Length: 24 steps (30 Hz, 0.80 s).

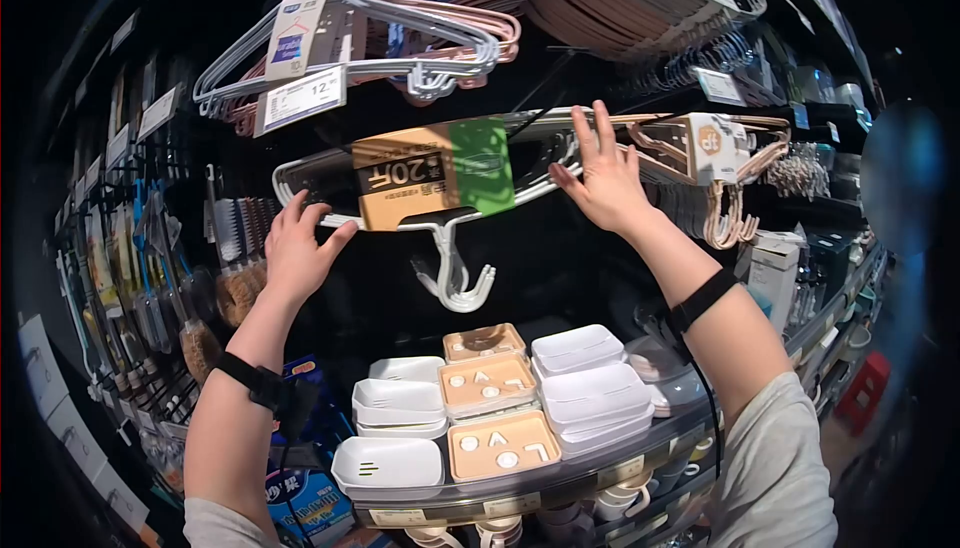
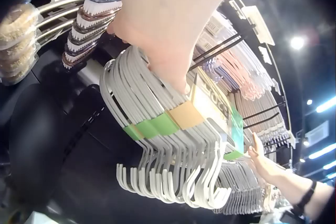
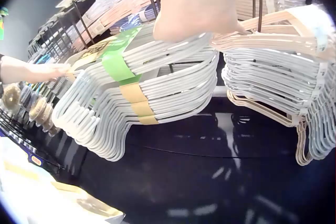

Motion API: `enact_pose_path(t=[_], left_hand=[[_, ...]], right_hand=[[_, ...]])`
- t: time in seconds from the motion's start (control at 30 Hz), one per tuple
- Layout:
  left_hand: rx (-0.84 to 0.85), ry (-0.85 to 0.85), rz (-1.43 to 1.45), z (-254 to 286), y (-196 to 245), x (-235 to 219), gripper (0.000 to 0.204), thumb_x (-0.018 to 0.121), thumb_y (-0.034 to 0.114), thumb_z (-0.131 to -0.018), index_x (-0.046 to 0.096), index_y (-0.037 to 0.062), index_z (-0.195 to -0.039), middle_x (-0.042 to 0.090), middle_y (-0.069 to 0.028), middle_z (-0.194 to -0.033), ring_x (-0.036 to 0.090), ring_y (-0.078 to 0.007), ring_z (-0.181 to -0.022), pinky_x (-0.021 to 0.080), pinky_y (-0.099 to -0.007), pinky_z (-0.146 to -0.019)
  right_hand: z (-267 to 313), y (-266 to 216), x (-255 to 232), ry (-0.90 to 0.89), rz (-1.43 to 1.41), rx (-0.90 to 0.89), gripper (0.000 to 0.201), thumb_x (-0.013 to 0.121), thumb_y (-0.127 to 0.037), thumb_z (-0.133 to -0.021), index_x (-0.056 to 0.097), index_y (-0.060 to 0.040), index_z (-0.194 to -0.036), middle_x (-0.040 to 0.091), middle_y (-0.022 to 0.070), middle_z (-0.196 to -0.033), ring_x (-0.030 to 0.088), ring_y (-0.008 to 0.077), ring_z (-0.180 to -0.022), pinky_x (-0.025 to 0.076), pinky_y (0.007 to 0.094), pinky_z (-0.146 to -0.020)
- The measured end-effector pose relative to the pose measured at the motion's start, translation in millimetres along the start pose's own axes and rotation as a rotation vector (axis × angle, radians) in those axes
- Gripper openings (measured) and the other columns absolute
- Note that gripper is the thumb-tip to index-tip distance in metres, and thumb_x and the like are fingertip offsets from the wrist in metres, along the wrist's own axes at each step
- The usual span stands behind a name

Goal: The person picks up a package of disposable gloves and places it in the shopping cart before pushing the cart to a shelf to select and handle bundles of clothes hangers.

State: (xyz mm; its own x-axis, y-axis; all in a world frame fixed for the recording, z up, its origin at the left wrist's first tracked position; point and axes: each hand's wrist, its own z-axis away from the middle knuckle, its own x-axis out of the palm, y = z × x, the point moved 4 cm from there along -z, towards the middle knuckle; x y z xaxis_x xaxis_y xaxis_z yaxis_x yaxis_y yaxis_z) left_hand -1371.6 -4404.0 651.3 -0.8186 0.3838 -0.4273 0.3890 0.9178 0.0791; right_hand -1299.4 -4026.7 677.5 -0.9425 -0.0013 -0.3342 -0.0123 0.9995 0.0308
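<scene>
Left hand (image 1: 297, 248): your fingers curl round the left end of the hanger bundle (image 1: 432, 188).
Right hand (image 1: 598, 173): fingers straight, pressing the bundle's right end.
Bundle: centre frame, banded, hanging on its display hook.
Progress: both ends reached; bundle not yet lifted off.
Below: soap dishes (image 1: 590, 398).

Two bare hands raised: left hand (image 1: 295, 253), right hand (image 1: 600, 180). One banded bundle of grey plastic hangers (image 1: 430, 193) between them. Nearer, three tan rectangular soap dishes (image 1: 487, 386) and about five white ones (image 1: 590, 395).
</scene>
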Motion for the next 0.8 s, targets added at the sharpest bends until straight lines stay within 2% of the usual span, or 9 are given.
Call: enact_pose_path(t=[0.3, 0.47, 0.5, 0.57, 0.6, 0.63, 0.67, 0.7, 0.8], left_hand=[[0.063, 0.057, 0.168, 25.9, 18.6, -23.3, 0.048, 0.064, 0.032, -0.083, 0.053, 0.0071, -0.123, 0.036, -0.0185, -0.14, 0.036, -0.0376, -0.126, 0.032, -0.0452, -0.103], [0.322, -0.008, 0.505, 82.8, 83.4, -90.4, 0.039, 0.067, 0.02, -0.078, 0.057, 0.0027, -0.111, 0.047, -0.0213, -0.127, 0.045, -0.0378, -0.119, 0.035, -0.0429, -0.101], [0.415, -0.049, 0.52, 99.9, 101.3, -110.0, 0.036, 0.068, 0.017, -0.076, 0.058, 0.004, -0.108, 0.052, -0.019, -0.122, 0.048, -0.0362, -0.117, 0.037, -0.0407, -0.1], [0.604, -0.155, 0.343, 143.6, 129.9, -144.8, 0.034, 0.07, 0.02, -0.072, 0.062, 0.0097, -0.103, 0.056, -0.0118, -0.118, 0.051, -0.0307, -0.112, 0.033, -0.0515, -0.1], [0.724, -0.199, 0.357, 168.7, 136.2, -150.7, 0.031, 0.068, 0.014, -0.068, 0.064, 0.0095, -0.099, 0.059, -0.0118, -0.114, 0.052, -0.0324, -0.113, 0.024, -0.0569, -0.105], [0.858, -0.202, 0.361, 191.4, 148.3, -160.5, 0.027, 0.067, 0.01, -0.07, 0.065, 0.0065, -0.097, 0.064, -0.0118, -0.102, 0.059, -0.0311, -0.101, 0.036, -0.0483, -0.099], [0.959, -0.188, 0.375, 213.0, 157.8, -168.8, 0.04, 0.072, 0.02, -0.075, 0.06, 0.0066, -0.111, 0.06, -0.0092, -0.112, 0.056, -0.0258, -0.103, 0.033, -0.051, -0.101], [0.897, -0.279, 0.489, 230.4, 167.6, -168.6, 0.024, 0.071, 0.015, -0.072, 0.066, 0.0084, -0.095, 0.063, -0.0072, -0.104, 0.057, -0.026, -0.102, 0.028, -0.0582, -0.101], [0.874, -0.627, 0.675, 244.5, 203.9, -154.1, 0.025, 0.069, 0.005, -0.073, 0.065, 0.0019, -0.098, 0.063, -0.0133, -0.103, 0.058, -0.0326, -0.097, 0.045, -0.0391, -0.088]], right_hand=[[39.1, 8.4, -35.7, -0.066, -0.121, -0.023, 0.07, 0.046, -0.044, -0.092, 0.014, -0.0157, -0.147, 0.01, 0.0156, -0.152, 0.02, 0.0376, -0.137, 0.018, 0.0619, -0.106], [137.5, -7.2, -112.7, -0.16, -0.441, -0.129, 0.049, 0.054, -0.029, -0.09, 0.041, -0.0037, -0.131, 0.031, 0.0201, -0.14, 0.036, 0.0379, -0.128, 0.03, 0.0451, -0.105], [161.5, -14.3, -137.6, -0.214, -0.49, -0.139, 0.043, 0.055, -0.026, -0.09, 0.048, -0.0019, -0.125, 0.038, 0.0209, -0.136, 0.039, 0.0374, -0.125, 0.032, 0.0422, -0.103], [208.5, -24.5, -177.0, -0.427, -0.586, -0.1, 0.033, 0.057, -0.023, -0.089, 0.056, -0.0021, -0.115, 0.052, 0.019, -0.121, 0.047, 0.0344, -0.117, 0.037, 0.0423, -0.099], [232.9, -29.5, -190.3, -0.489, -0.616, -0.093, 0.029, 0.058, -0.021, -0.088, 0.058, -0.0027, -0.111, 0.057, 0.0165, -0.114, 0.051, 0.0325, -0.112, 0.04, 0.0408, -0.096], [259.9, -29.2, -203.5, -0.563, -0.644, -0.063, 0.026, 0.06, -0.02, -0.087, 0.061, -0.0034, -0.107, 0.061, 0.0139, -0.106, 0.055, 0.0306, -0.107, 0.042, 0.0392, -0.093], [286.0, -28.0, -212.8, -0.604, -0.601, -0.079, 0.025, 0.061, -0.019, -0.085, 0.061, -0.0042, -0.105, 0.062, 0.0125, -0.101, 0.057, 0.0297, -0.1, 0.044, 0.0383, -0.088], [312.2, -24.3, -222.5, -0.649, -0.558, -0.068, 0.024, 0.063, -0.018, -0.084, 0.062, -0.0051, -0.104, 0.063, 0.011, -0.095, 0.06, 0.0288, -0.093, 0.047, 0.0375, -0.083], [388.4, 1.2, -255.3, -0.634, -0.577, 0.079, 0.019, 0.062, -0.019, -0.084, 0.062, -0.0052, -0.097, 0.06, 0.0111, -0.081, 0.058, 0.0304, -0.078, 0.046, 0.0393, -0.072]])
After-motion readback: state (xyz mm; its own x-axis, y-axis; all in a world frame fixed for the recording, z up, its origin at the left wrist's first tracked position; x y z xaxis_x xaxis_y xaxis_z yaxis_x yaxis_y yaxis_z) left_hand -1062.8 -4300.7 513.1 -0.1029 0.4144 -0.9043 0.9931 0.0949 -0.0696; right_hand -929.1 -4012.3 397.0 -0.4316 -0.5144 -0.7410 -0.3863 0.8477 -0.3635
